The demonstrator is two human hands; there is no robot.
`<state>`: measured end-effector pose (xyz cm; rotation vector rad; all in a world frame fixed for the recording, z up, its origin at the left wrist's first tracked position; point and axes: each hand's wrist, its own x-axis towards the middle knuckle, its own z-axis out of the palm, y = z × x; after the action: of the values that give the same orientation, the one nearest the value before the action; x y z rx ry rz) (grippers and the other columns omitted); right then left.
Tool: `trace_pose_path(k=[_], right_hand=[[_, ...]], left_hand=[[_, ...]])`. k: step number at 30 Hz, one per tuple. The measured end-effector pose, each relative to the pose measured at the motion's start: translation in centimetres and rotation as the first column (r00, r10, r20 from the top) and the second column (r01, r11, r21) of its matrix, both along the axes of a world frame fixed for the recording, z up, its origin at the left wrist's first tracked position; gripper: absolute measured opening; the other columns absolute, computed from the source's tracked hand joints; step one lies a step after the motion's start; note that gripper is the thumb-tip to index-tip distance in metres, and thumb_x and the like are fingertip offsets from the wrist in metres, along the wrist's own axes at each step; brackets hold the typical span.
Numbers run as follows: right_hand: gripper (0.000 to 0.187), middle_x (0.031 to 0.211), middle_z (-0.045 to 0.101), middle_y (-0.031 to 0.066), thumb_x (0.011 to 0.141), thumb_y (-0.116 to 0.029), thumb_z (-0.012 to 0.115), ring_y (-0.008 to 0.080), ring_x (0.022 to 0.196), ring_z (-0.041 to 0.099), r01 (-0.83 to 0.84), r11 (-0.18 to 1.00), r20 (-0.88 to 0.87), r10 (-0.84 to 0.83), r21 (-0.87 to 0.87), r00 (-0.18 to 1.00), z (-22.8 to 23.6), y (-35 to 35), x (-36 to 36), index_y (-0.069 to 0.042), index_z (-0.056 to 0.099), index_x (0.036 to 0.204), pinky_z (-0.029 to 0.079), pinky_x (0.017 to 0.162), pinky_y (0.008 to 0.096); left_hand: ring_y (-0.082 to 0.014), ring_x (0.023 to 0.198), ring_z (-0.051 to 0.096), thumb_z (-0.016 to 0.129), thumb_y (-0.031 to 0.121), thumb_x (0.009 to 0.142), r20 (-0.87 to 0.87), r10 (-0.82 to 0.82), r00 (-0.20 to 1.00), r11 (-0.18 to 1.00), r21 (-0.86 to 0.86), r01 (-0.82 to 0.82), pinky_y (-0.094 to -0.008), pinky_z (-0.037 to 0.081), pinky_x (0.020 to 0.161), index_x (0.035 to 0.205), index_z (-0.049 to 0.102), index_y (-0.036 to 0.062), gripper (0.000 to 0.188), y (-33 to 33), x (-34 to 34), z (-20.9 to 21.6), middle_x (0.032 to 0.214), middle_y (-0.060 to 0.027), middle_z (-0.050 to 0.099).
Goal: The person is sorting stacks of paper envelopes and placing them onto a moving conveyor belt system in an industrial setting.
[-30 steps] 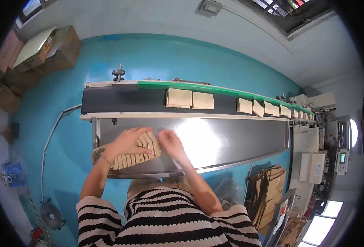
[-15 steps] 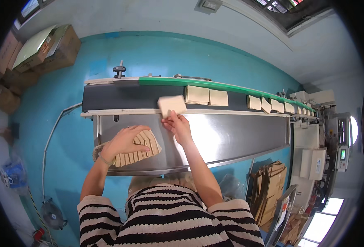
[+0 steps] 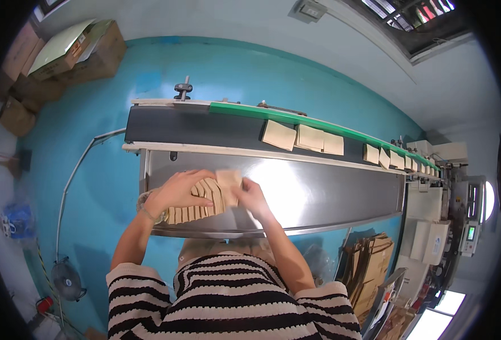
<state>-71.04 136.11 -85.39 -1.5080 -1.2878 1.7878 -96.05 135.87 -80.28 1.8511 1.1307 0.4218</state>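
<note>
My left hand is wrapped over a row of folded beige paper napkins, which stand on edge on the steel tray. At the right end of that row, my right hand grips one folded napkin bundle by its right side. This bundle is tilted and slightly blurred, close against the row. Beyond the tray runs a dark conveyor belt, where a napkin bundle lies slightly askew, left of two others.
A green guide rail follows the belt's far side. More bundles lie along the belt toward a machine at the right. Flattened cardboard leans below the tray; boxes stand at far left. A fan is at lower left.
The bundle my right hand held now lies on the belt behind the others. My right hand has come back toward me and grips another at the row's end. My left hand keeps its hold.
</note>
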Motion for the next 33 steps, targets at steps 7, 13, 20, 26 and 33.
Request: trace_pose_path(k=[7,13,20,26,33], right_hand=[[0.041,0.084,0.062,0.0074,0.094,-0.038,0.061,0.0150,0.073,0.060,0.136,0.984,0.067,-0.144,0.117,0.987,-0.3,1.9,-4.0,0.000,0.058,0.109,0.050,0.064,0.0278],[0.045,0.089,0.064,0.0064,0.092,-0.039,0.063,0.0135,0.077,0.060,-0.041,0.995,0.021,0.040,0.090,0.999,-0.7,-1.8,-4.9,0.002,0.061,0.112,0.049,0.068,0.0276],[0.045,0.093,0.065,0.0045,0.093,-0.040,0.062,0.0099,0.080,0.058,-0.261,0.964,-0.007,0.261,-0.060,0.965,0.1,0.2,-4.6,0.000,0.063,0.114,0.047,0.072,0.0245],[0.040,0.091,0.064,0.0027,0.091,-0.036,0.066,0.0084,0.078,0.056,0.103,0.923,-0.190,-0.183,-0.370,0.965,-2.0,-1.3,-5.8,-0.002,0.064,0.113,0.043,0.066,0.0223],[0.043,0.097,0.064,0.0076,0.095,-0.038,0.061,0.0116,0.084,0.062,0.395,0.911,-0.198,-0.411,-0.114,0.890,-3.9,4.4,-5.1,0.001,0.056,0.112,0.050,0.072,0.0264]], left_hand=[[-0.0376,0.106,0.060,0.076,0.051,0.072,-0.022,0.019,1.000,1.000,-0.005,-0.019,-0.0438,0.048,0.091,0.128,0.053,0.0134,0.071,0.0,-1.0,-1.2,0.117,-0.0160,0.062],[-0.0375,0.108,0.059,0.077,0.049,0.071,-0.036,-0.002,0.999,1.000,-0.012,0.002,-0.0435,0.048,0.092,0.132,0.053,0.0148,0.074,-0.2,-2.2,-1.2,0.120,-0.0170,0.061],[-0.0370,0.110,0.058,0.075,0.046,0.073,-0.029,0.028,0.999,1.000,-0.004,-0.028,-0.0436,0.048,0.092,0.131,0.053,0.0171,0.069,-0.3,-3.3,-2.0,0.119,-0.0160,0.061],[-0.0377,0.107,0.059,0.075,0.047,0.073,0.066,0.002,0.998,1.000,0.020,-0.004,-0.0444,0.048,0.091,0.126,0.054,0.0150,0.065,0.2,-3.9,-3.2,0.115,-0.0173,0.062],[-0.0377,0.105,0.059,0.074,0.046,0.075,-0.065,0.011,0.998,0.998,-0.066,-0.015,-0.0448,0.048,0.089,0.121,0.055,0.0122,0.060,-0.9,-5.0,-3.0,0.111,-0.0170,0.061]])
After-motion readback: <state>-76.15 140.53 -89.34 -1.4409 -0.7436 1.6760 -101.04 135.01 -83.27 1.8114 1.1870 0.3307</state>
